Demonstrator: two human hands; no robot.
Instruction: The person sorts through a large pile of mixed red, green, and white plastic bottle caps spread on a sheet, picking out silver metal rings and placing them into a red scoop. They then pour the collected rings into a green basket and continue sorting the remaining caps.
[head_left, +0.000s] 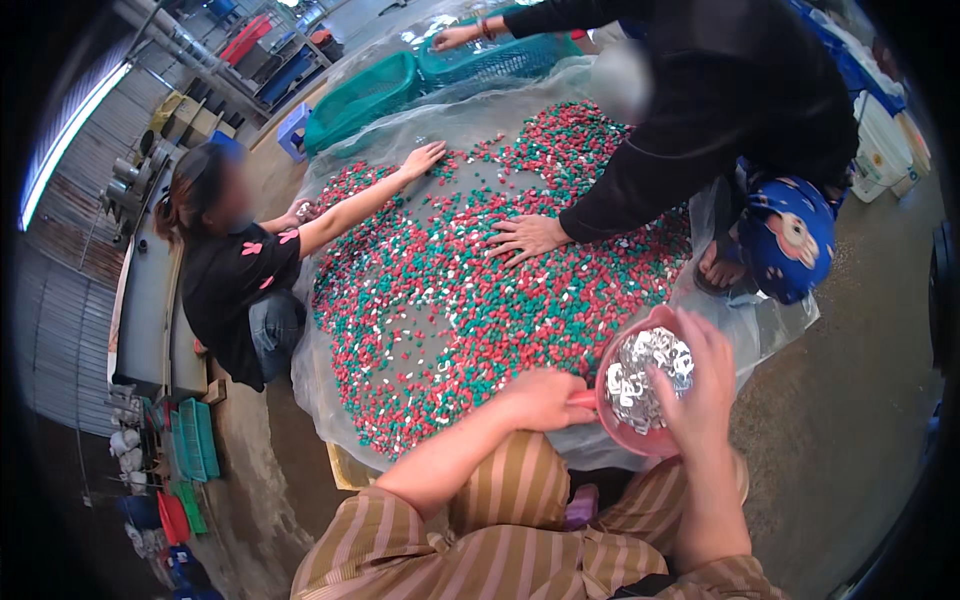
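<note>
Left hand (545, 398) clamps the handle (582, 399) of a round pink dipper (640, 441) — right hand (706, 375) curves over its right side and glinting silvery pieces (632, 386), grip unclear.

1 pink round-bowled dipper (634, 440), lower rt of frame ctr, mouth up toward cam, handle pointing lt & partly hidden. Inside: loose heap of small, shiny silver pcs (640, 376), metallic-looking, some w/ curved, loop-like outlines, jumbled every which way, covering the bowl's bottom; too many to count.
</note>
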